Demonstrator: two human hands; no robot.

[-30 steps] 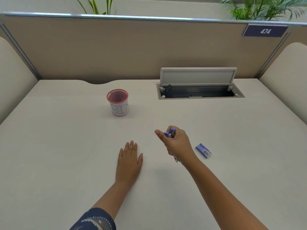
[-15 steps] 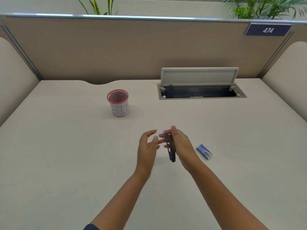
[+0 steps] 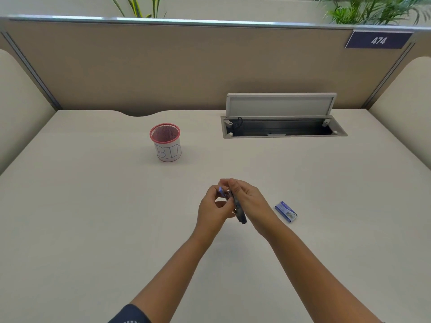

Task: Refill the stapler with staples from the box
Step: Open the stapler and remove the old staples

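Observation:
A small blue and black stapler is held up above the middle of the desk, between both hands. My right hand grips its dark body from the right. My left hand has its fingers curled onto the blue top end from the left. Much of the stapler is hidden by the fingers. The little blue staple box lies flat on the desk just right of my right wrist, with no hand on it.
A red mesh cup with a paper label reading BIN stands at the back left. An open cable hatch with its lid up sits at the back right. Padded partitions wall the desk on three sides.
My left hand rose off the desk, came over to the stapler and closed its fingers on the blue end. My right hand turned the stapler so that its dark body shows.

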